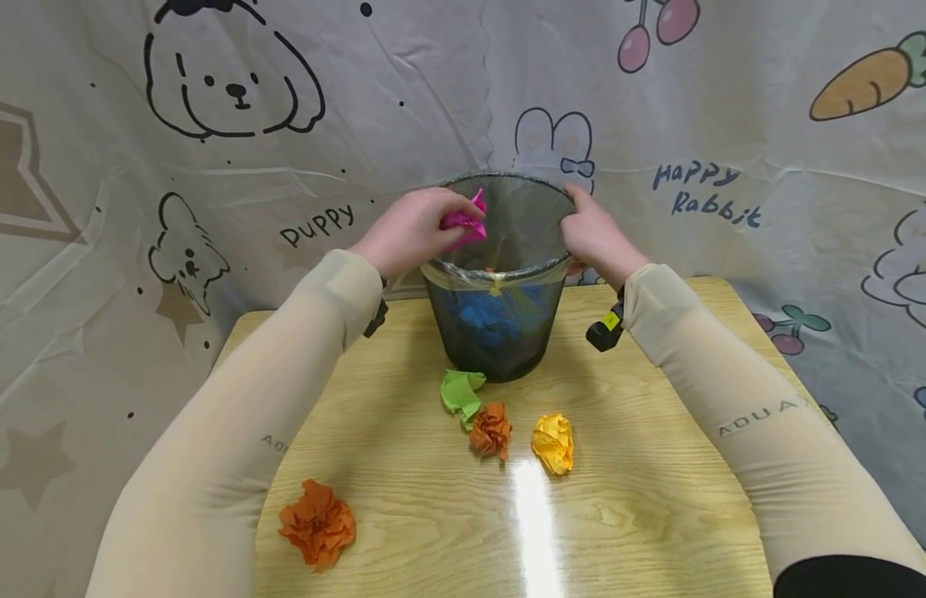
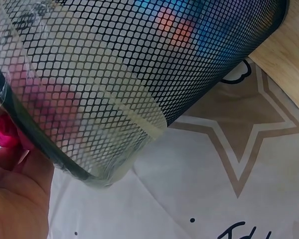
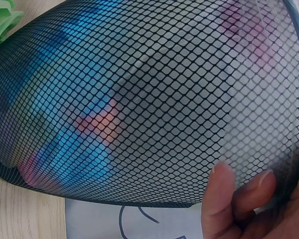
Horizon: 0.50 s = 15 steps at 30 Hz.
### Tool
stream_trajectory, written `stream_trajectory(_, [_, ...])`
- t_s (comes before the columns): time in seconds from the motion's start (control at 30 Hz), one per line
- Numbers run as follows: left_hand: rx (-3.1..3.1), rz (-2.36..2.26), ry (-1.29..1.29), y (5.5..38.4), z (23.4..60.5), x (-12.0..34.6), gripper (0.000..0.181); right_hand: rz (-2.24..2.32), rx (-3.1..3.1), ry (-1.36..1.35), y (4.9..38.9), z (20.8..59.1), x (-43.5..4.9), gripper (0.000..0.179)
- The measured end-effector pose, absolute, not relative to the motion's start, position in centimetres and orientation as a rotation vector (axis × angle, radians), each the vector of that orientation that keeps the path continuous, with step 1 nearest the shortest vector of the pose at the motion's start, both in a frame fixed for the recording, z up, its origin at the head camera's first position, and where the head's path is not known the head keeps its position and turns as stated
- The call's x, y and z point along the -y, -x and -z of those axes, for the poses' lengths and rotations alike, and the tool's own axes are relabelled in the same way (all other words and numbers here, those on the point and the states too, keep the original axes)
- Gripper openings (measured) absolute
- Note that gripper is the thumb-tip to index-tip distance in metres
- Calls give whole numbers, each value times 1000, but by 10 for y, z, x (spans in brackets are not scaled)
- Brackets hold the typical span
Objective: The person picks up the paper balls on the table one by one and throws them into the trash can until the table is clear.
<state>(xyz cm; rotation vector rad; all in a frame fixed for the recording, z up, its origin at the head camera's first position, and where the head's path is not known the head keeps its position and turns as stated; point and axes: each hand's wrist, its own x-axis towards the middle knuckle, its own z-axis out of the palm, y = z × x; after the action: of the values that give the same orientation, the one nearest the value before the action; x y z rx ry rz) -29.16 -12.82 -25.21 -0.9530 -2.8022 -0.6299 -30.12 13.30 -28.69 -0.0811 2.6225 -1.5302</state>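
A black mesh wastebasket [image 1: 533, 332] with a clear plastic liner folded over its rim stands at the back of the table. My left hand [image 1: 414, 228] pinches a crumpled ball of pink paper [image 1: 470, 226] at the basket's left rim. In the left wrist view, the pink paper [image 2: 8, 130] shows beside the rim, held by the left hand's fingers [image 2: 25, 174]. My right hand [image 1: 600, 237] grips the right side of the rim, and its fingertips [image 3: 220, 179] lie against the outside of the mesh. Blue, pink and orange crumpled papers show blurrily through the mesh in the right wrist view.
In front of the basket lie a green crumpled paper [image 1: 461, 394], an orange paper ball [image 1: 491, 432] and a yellow paper ball [image 1: 554, 444]. Another orange paper ball [image 1: 318, 525] lies near the front left of the wooden table [image 1: 642, 490]. A printed cloth [image 1: 403, 100] hangs behind.
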Motion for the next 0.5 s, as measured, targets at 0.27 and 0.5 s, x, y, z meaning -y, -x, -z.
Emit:
stream_trajectory(0.27, [2806, 596, 953, 289, 254, 129, 27, 1534, -2620, 71, 301, 287, -132, 73])
stream_trajectory(0.5, [2897, 501, 890, 286, 252, 130, 53, 1525, -2622, 76, 300, 286, -133, 72])
